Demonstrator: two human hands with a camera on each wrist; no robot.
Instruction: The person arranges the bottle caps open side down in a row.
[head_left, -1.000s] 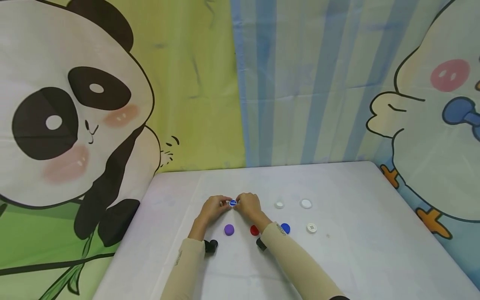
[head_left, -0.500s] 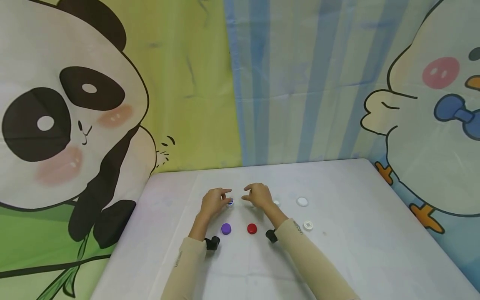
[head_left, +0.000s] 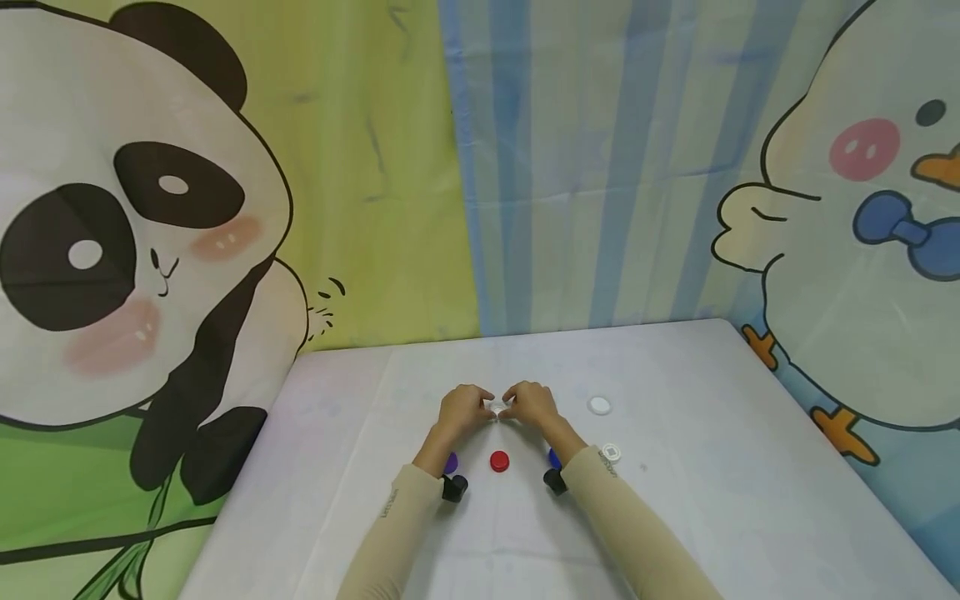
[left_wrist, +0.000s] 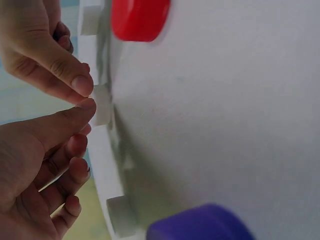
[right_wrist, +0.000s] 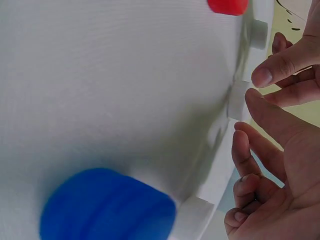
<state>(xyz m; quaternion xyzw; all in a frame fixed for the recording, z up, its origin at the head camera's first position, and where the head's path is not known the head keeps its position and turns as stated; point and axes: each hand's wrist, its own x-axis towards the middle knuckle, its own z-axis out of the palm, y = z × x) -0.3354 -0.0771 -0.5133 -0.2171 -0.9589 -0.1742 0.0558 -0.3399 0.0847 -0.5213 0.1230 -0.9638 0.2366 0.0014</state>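
Both hands meet at the middle small white cylinder (head_left: 498, 407), which stands on the white table. My left hand (head_left: 463, 408) comes from the left, thumb and forefinger at its top edge. From the other side my right hand (head_left: 531, 403) bends its thumb and forefinger around the same top edge. In the left wrist view the thumbs nearly meet in front of the cylinder (left_wrist: 103, 105), hiding part of it. Closer in are a red cap (head_left: 499, 461), a purple cap (head_left: 452, 462) partly behind the left forearm, and a blue cap (head_left: 554, 458) beside the right forearm.
Another white cylinder (left_wrist: 121, 216) stands to the left, and a third white cylinder (right_wrist: 193, 217) to the right. Right of the hands lie a white disc (head_left: 599, 405) and a marked white disc (head_left: 611, 452). A printed panda cloth (head_left: 225, 183) hangs behind the table.
Both hands held the left cylinder with a blue mark, then let go and spread apart. They have since come together at the middle white cylinder, farther right. The head view has shifted slightly.
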